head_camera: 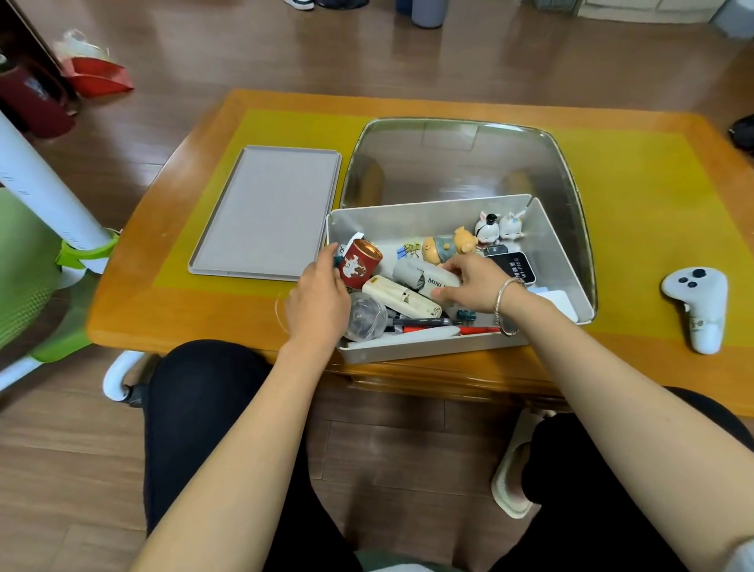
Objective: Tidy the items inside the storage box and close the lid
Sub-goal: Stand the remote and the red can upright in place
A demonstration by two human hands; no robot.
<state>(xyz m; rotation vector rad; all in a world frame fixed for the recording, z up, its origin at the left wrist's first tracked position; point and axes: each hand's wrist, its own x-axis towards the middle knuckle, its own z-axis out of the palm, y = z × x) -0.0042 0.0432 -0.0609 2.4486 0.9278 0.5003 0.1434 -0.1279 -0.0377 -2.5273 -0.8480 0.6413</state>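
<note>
Storage box on table, lid beside. Left hand curled at red tin; right hand gripping grey pouch. Likely light, soft; figurines fragile

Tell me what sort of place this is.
Probably a home living room: a low wooden coffee table on wood-plank flooring, a slipper on the person's foot, and shoes across the floor.
</note>
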